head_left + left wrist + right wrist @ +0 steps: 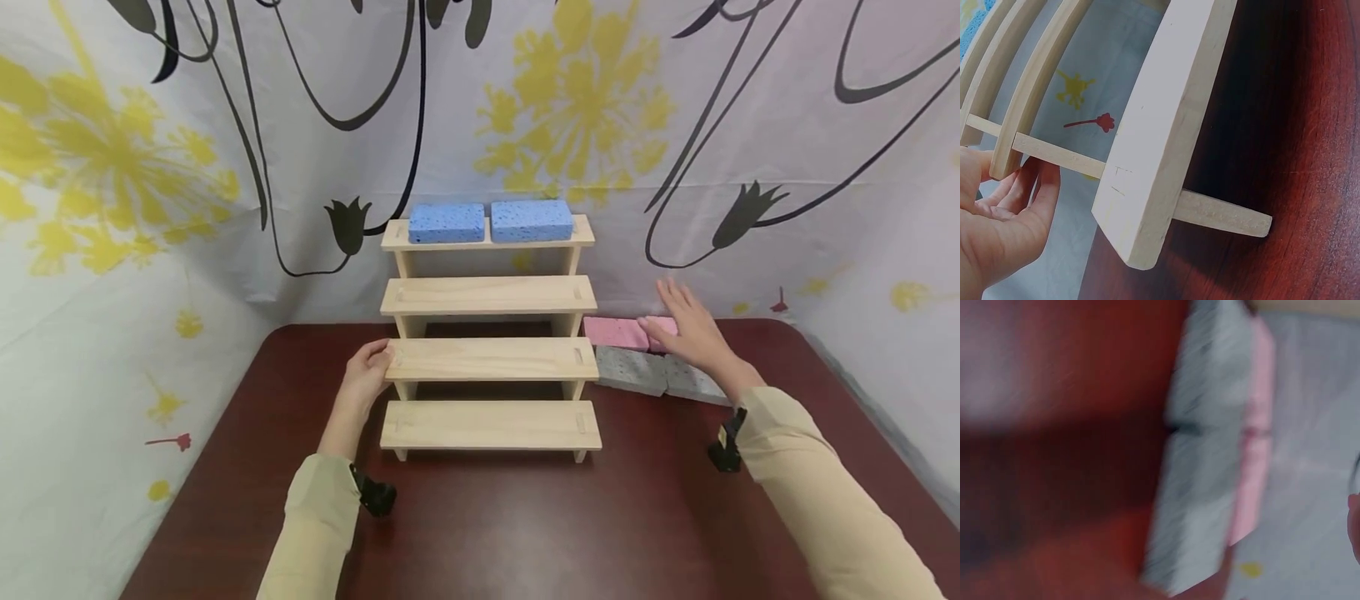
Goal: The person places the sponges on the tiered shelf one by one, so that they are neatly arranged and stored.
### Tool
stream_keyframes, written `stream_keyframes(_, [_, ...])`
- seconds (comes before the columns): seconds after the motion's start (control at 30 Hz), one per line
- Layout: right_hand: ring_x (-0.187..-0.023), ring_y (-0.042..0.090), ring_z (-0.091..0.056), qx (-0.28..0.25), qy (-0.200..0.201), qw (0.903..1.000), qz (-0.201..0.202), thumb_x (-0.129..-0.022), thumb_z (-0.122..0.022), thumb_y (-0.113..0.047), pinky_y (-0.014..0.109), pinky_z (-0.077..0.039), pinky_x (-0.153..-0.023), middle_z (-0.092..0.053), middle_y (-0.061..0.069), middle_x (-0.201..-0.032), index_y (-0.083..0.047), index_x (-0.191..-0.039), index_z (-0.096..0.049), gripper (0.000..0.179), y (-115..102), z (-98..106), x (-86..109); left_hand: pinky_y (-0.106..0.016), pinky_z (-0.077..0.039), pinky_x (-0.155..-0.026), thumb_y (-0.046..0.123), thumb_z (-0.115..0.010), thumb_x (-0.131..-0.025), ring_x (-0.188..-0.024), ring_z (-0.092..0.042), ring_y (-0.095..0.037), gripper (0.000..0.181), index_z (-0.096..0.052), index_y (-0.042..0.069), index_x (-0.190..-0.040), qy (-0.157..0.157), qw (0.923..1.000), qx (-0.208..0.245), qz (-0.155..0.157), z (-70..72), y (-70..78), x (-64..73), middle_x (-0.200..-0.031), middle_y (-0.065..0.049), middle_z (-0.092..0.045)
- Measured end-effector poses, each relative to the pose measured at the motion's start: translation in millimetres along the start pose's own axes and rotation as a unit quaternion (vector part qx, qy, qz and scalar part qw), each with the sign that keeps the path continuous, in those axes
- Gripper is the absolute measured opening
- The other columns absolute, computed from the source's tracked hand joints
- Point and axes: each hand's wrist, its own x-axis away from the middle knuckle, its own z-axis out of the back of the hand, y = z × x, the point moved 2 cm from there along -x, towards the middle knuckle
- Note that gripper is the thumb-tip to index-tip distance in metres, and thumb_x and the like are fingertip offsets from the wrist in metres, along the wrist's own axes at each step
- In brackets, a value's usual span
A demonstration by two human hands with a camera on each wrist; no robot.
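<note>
A light wooden stepped rack (491, 360) with several tiers stands on the table. My left hand (367, 372) holds the left end of its second step from the bottom; the left wrist view shows the thumb and fingers (1047, 187) around that end. Over on the right, my right hand (693, 329) is spread with straight fingers above the sponges and holds nothing. Beneath it lie two pink sponges (615, 333), one partly hidden by the hand, and two grey sponges (630, 369) in front of them. Only a fingertip (1354, 528) shows in the blurred right wrist view.
Two blue sponges (531, 221) sit side by side on the rack's top step. The dark red-brown table (555, 525) extends in front of the rack. Pale cloth (457, 100) with yellow flowers and dark stems hangs behind and along both sides.
</note>
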Motion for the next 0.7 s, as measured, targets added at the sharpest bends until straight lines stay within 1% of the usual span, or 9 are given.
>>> stream_keyframes(0.07, [-0.136, 0.047, -0.001, 0.005, -0.021, 0.9996, -0.018, -0.092, -0.045, -0.045, 0.066, -0.008, -0.105, -0.003, 0.027, -0.15, -0.003, -0.146, -0.003, 0.081, 15, -6, 11.6, -0.041, -0.041, -0.102, 0.025, -0.041, -0.098, -0.119, -0.047, -0.027, 0.045, -0.035, 0.008, -0.139, 0.002, 1.0, -0.001, 0.0, 1.5, 1.9, -0.3, -0.137, -0.02, -0.042])
stream_keyframes(0.13, [-0.135, 0.049, 0.001, 0.009, -0.047, 0.9981, -0.039, -0.091, -0.045, -0.047, 0.067, -0.007, -0.105, 0.0, 0.03, -0.149, 0.002, -0.145, 0.001, 0.086, 29, -12, 21.7, -0.041, -0.04, -0.103, 0.025, -0.041, -0.098, -0.12, -0.046, -0.028, 0.045, -0.034, 0.008, -0.14, 0.004, 1.0, -0.001, -0.003, 3.1, 3.8, -0.8, -0.138, -0.02, -0.041])
stream_keyframes(0.23, [-0.133, 0.053, 0.005, 0.018, -0.086, 0.9937, -0.069, -0.089, -0.045, -0.054, 0.068, -0.005, -0.104, 0.006, 0.036, -0.145, 0.007, -0.142, 0.006, 0.096, 45, -22, 36.1, -0.041, -0.039, -0.103, 0.025, -0.041, -0.098, -0.121, -0.045, -0.028, 0.045, -0.035, 0.009, -0.139, 0.008, 1.0, 0.002, -0.005, 5.0, 5.4, -1.1, -0.138, -0.019, -0.041])
stream_keyframes(0.3, [-0.131, 0.055, 0.005, 0.031, -0.113, 0.9899, -0.079, -0.086, -0.047, -0.057, 0.068, -0.005, -0.103, 0.008, 0.04, -0.143, 0.013, -0.14, 0.006, 0.103, 54, -31, 46.7, -0.041, -0.039, -0.104, 0.024, -0.04, -0.098, -0.121, -0.045, -0.028, 0.045, -0.034, 0.008, -0.14, 0.008, 0.9999, 0.005, -0.005, 5.2, 5.1, -1.0, -0.138, -0.019, -0.041])
stream_keyframes(0.4, [-0.128, 0.059, -0.003, 0.063, -0.131, 0.9872, -0.066, -0.083, -0.053, -0.057, 0.068, -0.009, -0.102, 0.002, 0.045, -0.14, 0.02, -0.137, -0.001, 0.107, 63, -41, 61.9, -0.041, -0.039, -0.103, 0.023, -0.04, -0.098, -0.121, -0.045, -0.027, 0.044, -0.035, 0.008, -0.139, 0.005, 0.9999, 0.011, 0.002, 3.6, 2.6, -0.8, -0.138, -0.018, -0.041])
stream_keyframes(0.5, [-0.123, 0.062, -0.014, 0.099, -0.13, 0.9861, -0.032, -0.084, -0.06, -0.042, 0.067, -0.016, -0.1, -0.01, 0.049, -0.135, 0.026, -0.132, -0.012, 0.096, 67, -43, 71.8, -0.041, -0.039, -0.104, 0.023, -0.04, -0.098, -0.12, -0.045, -0.027, 0.044, -0.034, 0.008, -0.139, -0.003, 0.9999, 0.015, 0.003, 0.2, 0.1, -0.3, -0.138, -0.019, -0.041])
stream_keyframes(0.6, [-0.117, 0.062, -0.026, 0.138, -0.125, 0.9825, 0.001, -0.083, -0.064, -0.024, 0.065, -0.026, -0.098, -0.023, 0.051, -0.128, 0.027, -0.126, -0.025, 0.077, 65, -36, 72.2, -0.041, -0.039, -0.104, 0.022, -0.04, -0.098, -0.12, -0.045, -0.027, 0.044, -0.035, 0.008, -0.139, -0.002, 0.9998, 0.019, 0.001, -0.6, 0.2, 0.4, -0.138, -0.019, -0.041])
stream_keyframes(0.67, [-0.115, 0.06, -0.032, 0.15, -0.13, 0.98, 0.0, -0.081, -0.066, -0.019, 0.064, -0.031, -0.096, -0.031, 0.048, -0.126, 0.025, -0.125, -0.031, 0.071, 64, -31, 70.6, -0.042, -0.039, -0.104, 0.022, -0.04, -0.098, -0.119, -0.045, -0.027, 0.044, -0.035, 0.008, -0.139, 0.001, 0.9997, 0.023, 0.001, -0.7, 0.1, 0.7, -0.137, -0.019, -0.042])
stream_keyframes(0.7, [-0.113, 0.058, -0.037, 0.154, -0.132, 0.9793, -0.005, -0.079, -0.068, -0.021, 0.063, -0.034, -0.094, -0.036, 0.046, -0.124, 0.023, -0.124, -0.034, 0.072, 64, -29, 69.5, -0.042, -0.039, -0.104, 0.022, -0.04, -0.098, -0.118, -0.046, -0.027, 0.043, -0.035, 0.007, -0.139, 0.002, 0.9997, 0.025, 0.001, -0.8, 0.1, 0.8, -0.136, -0.019, -0.043])
